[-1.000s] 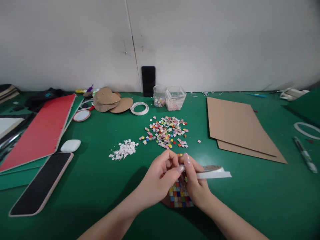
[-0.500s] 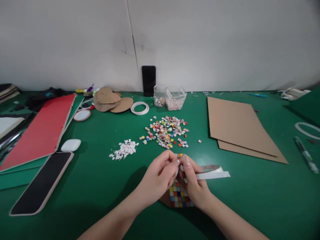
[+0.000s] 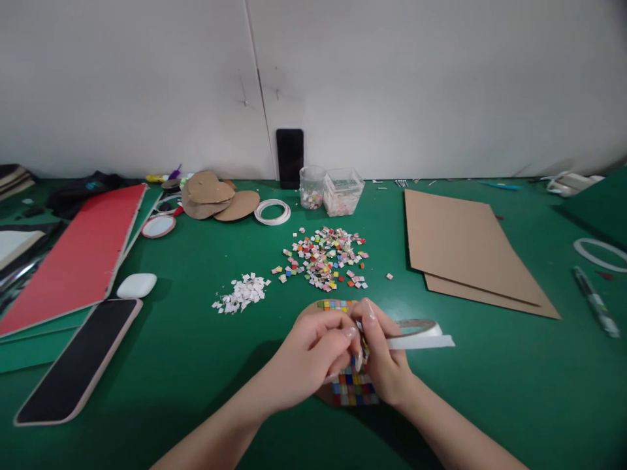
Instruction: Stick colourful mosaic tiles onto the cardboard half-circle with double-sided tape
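Note:
My left hand [image 3: 318,356] is closed over a cardboard piece with rows of small coloured tiles [image 3: 355,391], its fingertips pinched close to those of my right hand. What the left fingers pinch, if anything, is hidden. My right hand [image 3: 385,356] is wrapped round a roll of white tape [image 3: 421,329], whose loose end sticks out to the right. Beyond the hands lie a pile of multicoloured tiles [image 3: 326,258] and a smaller heap of white bits [image 3: 242,292].
Brown cardboard sheets [image 3: 465,251] lie at right, a pen [image 3: 595,300] beyond them. A phone [image 3: 81,359], white case [image 3: 137,285] and red board [image 3: 83,245] are at left. Clear containers [image 3: 343,192], a tape ring [image 3: 272,212] and cardboard discs [image 3: 240,205] stand or lie at the back.
My left hand has shifted slightly right and its fingers have moved lower. More of the tiled cardboard's top edge shows behind it. The view has turned slightly.

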The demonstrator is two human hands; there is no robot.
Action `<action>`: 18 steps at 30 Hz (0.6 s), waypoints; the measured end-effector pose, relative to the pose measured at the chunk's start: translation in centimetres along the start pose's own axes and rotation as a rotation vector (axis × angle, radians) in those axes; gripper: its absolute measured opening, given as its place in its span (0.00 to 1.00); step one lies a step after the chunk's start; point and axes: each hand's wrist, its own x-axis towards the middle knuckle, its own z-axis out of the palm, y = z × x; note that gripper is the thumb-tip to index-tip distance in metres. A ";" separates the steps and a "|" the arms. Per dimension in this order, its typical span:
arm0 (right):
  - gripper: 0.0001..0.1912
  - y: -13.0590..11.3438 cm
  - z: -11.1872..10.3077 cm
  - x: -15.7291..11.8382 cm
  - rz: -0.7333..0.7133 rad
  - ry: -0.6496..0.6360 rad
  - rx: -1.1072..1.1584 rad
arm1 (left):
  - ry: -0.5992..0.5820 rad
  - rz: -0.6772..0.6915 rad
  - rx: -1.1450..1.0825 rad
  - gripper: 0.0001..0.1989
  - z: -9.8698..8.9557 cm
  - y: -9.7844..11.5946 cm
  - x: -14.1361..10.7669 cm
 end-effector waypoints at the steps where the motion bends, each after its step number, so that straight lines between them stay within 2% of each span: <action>1: 0.19 0.0 0.0 0.0 -0.003 0.012 -0.006 | 0.004 0.010 0.006 0.11 0.0 0.0 0.0; 4: 0.19 -0.3 -0.2 0.2 -0.039 -0.003 -0.035 | 0.012 0.032 0.024 0.11 0.0 0.1 0.1; 10: 0.16 -0.4 -0.5 0.5 -0.158 -0.142 -0.098 | 0.008 0.030 0.062 0.12 0.0 0.2 0.0; 14: 0.14 -0.3 -0.6 0.5 -0.199 -0.143 -0.155 | 0.006 0.019 0.065 0.13 -0.1 0.2 0.2; 18: 0.14 -0.5 -1.0 0.8 -0.204 -0.240 -0.229 | 0.013 -0.009 0.088 0.12 -0.3 0.0 0.3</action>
